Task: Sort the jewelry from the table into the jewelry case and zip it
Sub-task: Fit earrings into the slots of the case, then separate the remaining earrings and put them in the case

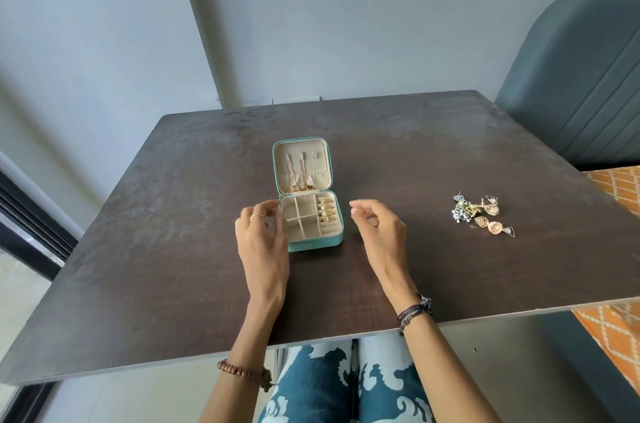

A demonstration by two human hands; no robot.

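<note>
Grey walls back a dark surface [450, 152], and I take the teal jewelry case [309, 195] at its middle as my landmark. It stands open, lid upright at the far side; gold chains [298, 176] hang in the lid, and gold rings [326, 212] fill the roll along the case's right edge. Its square compartments look bare. My left hand [262, 232] hovers at the case's left wall, fingers loosely curled and holding nothing. My right hand [377, 232] hangs just right of the case, likewise half-curled and empty. Well to the right of the case lies the earring pile [482, 217], gold and silver-blue pieces tangled together.

I judge the earrings come next. I'd steady the case with the left hand, reach right, pinch one pair free of the tangle rather than scooping, and drop it into a bare compartment.
</note>
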